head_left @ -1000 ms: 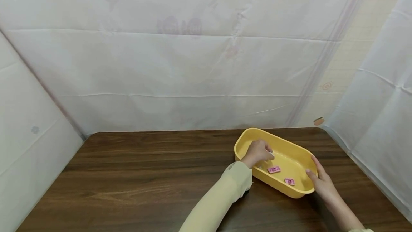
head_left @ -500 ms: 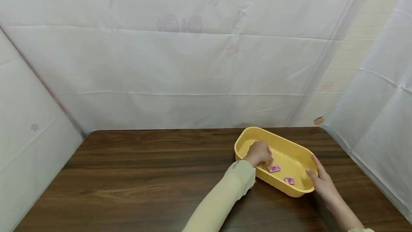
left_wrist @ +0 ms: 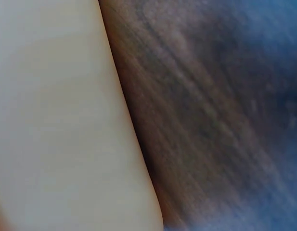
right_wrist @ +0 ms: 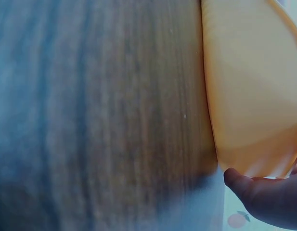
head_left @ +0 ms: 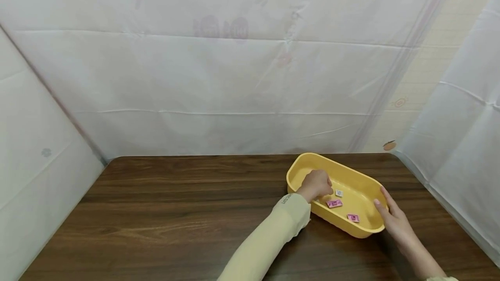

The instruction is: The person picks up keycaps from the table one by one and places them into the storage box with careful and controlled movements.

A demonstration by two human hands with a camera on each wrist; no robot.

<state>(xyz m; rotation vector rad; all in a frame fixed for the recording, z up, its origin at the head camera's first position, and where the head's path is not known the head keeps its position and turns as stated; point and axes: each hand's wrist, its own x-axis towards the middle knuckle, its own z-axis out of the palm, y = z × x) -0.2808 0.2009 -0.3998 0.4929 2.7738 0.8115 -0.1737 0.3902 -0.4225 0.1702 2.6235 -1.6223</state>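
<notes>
A long yellow plastic tray (head_left: 353, 177) with rounded corners stands angled on the table in the head view. My left hand (head_left: 317, 183) reaches into it, knuckles up and fingers bent downward; I cannot tell what the fingertips hold, as the back of the hand covers them. Just right of them lies a small white printed square (head_left: 339, 193). Two small pink printed rectangles, one nearer the hand (head_left: 334, 203) and another (head_left: 353, 218), lie on the tray floor. My right hand (head_left: 396, 220) grips the tray's right end, thumb over the rim. In the right wrist view, a finger (right_wrist: 239, 183) presses the tray's outside (right_wrist: 254, 96).
The dark wood-grain table (head_left: 156, 211) extends widely to the left of the tray. A pale printed sheet (head_left: 218, 77) hangs along the table's back edge, and another sheet (head_left: 468, 164) hangs at the right. My left sleeve (head_left: 269, 237) crosses the tray's near side.
A second ago white showed at my left fingertips; now a white square lies on the tray floor beside them. The left hand turned knuckles-up. The right hand keeps its grip.
</notes>
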